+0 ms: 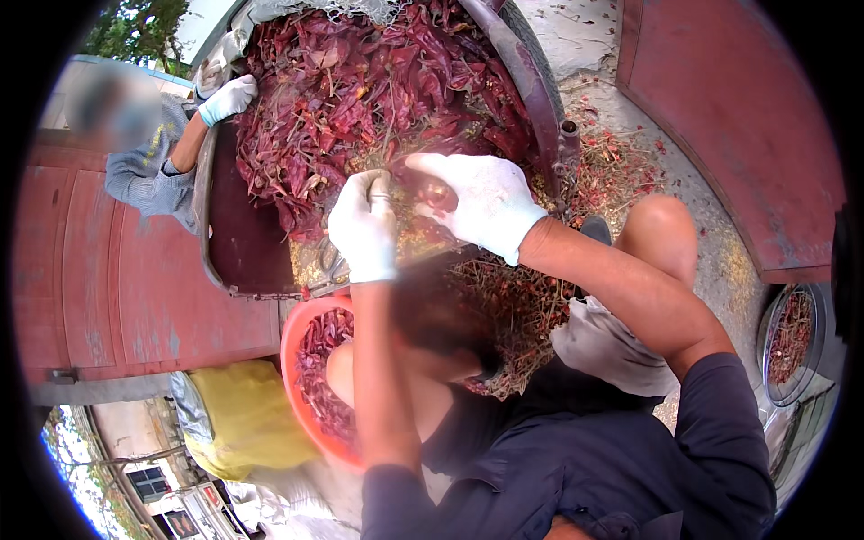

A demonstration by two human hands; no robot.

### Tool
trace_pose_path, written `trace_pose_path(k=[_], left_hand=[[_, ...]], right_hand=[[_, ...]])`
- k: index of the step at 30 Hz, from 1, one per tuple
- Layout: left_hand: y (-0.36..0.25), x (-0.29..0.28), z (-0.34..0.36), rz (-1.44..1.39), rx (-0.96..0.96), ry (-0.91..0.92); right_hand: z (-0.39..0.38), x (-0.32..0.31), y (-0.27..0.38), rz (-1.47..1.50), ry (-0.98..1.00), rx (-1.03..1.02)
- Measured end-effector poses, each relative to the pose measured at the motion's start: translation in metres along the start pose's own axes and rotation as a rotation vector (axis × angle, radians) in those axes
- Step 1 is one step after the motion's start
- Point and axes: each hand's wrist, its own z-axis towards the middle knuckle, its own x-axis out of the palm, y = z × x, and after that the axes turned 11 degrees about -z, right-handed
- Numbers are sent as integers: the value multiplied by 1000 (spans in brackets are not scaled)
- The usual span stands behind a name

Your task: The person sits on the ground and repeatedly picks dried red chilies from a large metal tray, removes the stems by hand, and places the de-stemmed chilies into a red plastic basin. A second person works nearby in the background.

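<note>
1. The dark red trough (256,238) is cut off by the upper edge; its curved right rim and straighter near rim show.
2. The heap of dried red peppers (360,108) fills most of it, covering its floor; the hands work at its near side.
3. At right, a faded red panel (738,135) runs out of view; littered concrete (720,261) lies between it and the trough.
4. The orange-red tub (292,346) holds more peppers just below the near rim, partly hidden by the left forearm and knee.
5. The gloved right hand (490,202) curves thumb and fingers apart around a blurred reddish patch; whether they grip it, I cannot tell.
6. The gloved left hand (364,225) has its fingers curled together, a narrow gap from the right; anything pinched is indistinct.
7. A co-worker's gloved hand (229,99) rests at the left rim, fingertips unclear.
8. Metal loops (331,261) lie half-hidden beside the left hand, among yellow seeds (308,263).
</note>
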Motion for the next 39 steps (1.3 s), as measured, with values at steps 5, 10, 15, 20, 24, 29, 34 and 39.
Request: trace_pose_path(k=[5, 10, 15, 20, 24, 29, 34, 39], left_hand=[[-35, -33, -34, -68, 120, 0], [-34, -46, -50, -159, 51, 45], [-34, -45, -55, -160, 247, 13], [-44, -24, -69, -576, -174, -227], [-40, -16, -68, -1184, -451, -200], [14, -38, -39, -1875, -590, -418], [-10, -54, -60, -813, -420, -131], [-45, -60, -72, -340, 126, -22]], right_hand=[[-1, 1, 14, -92, -168, -130], [-7, 11, 12, 23, -168, -269], [-12, 11, 25, 165, 47, -115], [-8, 4, 29, 400, 190, -36], [-11, 5, 27, 691, 294, -4], [-26, 11, 20, 991, 521, 109], [-16, -3, 19, 618, 289, 6], [-14, -10, 25, 406, 183, -111]])
